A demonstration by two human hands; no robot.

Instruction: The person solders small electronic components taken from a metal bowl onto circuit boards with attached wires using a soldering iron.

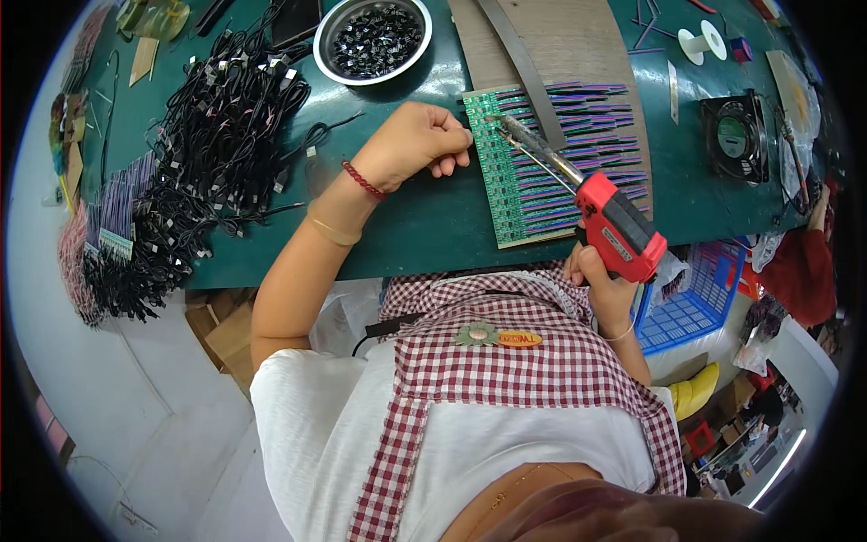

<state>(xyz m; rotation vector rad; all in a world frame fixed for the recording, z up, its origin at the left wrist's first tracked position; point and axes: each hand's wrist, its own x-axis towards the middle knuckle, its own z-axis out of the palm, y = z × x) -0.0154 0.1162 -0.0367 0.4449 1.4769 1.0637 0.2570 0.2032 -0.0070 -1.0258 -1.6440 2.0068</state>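
My right hand (603,280) grips the handle of a red and black soldering gun (623,226). Its metal tip reaches up and left to the top part of a green circuit board panel (502,194). From the panel, rows of multicoloured ribbon wires (587,185) run to the right. A grey metal bar (524,63) lies across the upper wires. Just left of the panel, my left hand (423,143) is closed, thumb against curled fingers; anything pinched there is hidden. Under panel and wires is a brown board (479,45).
A steel bowl (322,56) of small black parts stands at the far middle. Black cables with plugs (239,126) pile up at the left. On the right are a black fan (736,137) and a white spool (702,43). Below the table edge sits a blue crate (686,316).
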